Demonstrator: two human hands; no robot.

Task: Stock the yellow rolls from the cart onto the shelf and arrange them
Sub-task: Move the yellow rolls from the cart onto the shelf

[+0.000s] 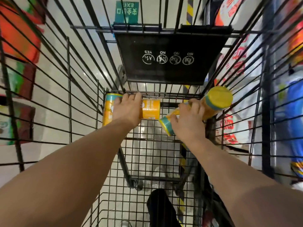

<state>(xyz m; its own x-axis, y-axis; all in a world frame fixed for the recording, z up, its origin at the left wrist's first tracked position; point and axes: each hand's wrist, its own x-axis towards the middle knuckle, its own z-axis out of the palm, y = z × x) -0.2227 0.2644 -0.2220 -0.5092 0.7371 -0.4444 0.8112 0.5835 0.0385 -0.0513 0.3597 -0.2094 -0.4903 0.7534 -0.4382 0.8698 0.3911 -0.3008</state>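
Yellow rolls carry teal end bands; the black cart flap bears white symbols.

Pale, glossy floor tiles catch soft glints of light. At 12 o'clock a green exit sign on the floor reads upside down. Yellow-black striped tape runs at 1 o'clock. Blurred red and green packs stand at 9 o'clock. At 3 o'clock are white bags with red characters, and blue packs.
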